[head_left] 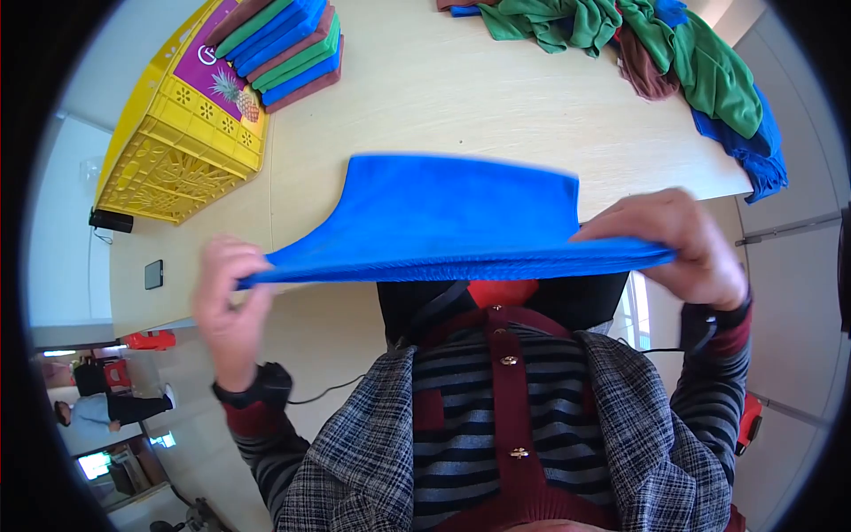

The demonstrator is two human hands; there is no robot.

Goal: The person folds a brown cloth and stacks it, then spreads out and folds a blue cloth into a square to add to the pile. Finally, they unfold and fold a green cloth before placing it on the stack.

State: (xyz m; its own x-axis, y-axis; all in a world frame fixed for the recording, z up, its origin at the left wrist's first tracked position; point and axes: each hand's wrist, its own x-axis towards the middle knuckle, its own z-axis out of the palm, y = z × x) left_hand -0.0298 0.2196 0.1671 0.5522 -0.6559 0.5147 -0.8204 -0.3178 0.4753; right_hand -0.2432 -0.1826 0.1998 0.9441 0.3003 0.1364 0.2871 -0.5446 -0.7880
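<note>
A blue cloth is stretched out flat between my two hands, above the near edge of a pale wooden table. My left hand pinches the cloth's near left corner. The near right corner is gripped by my right hand, fingers curled over the top. The cloth's far edge hangs over the tabletop and looks slightly blurred. My striped and plaid top fills the lower part of the view.
A yellow plastic crate lies at the table's far left, with a stack of folded cloths on it. A loose pile of green, blue and maroon cloths lies far right. A small dark phone-like object rests near the left edge.
</note>
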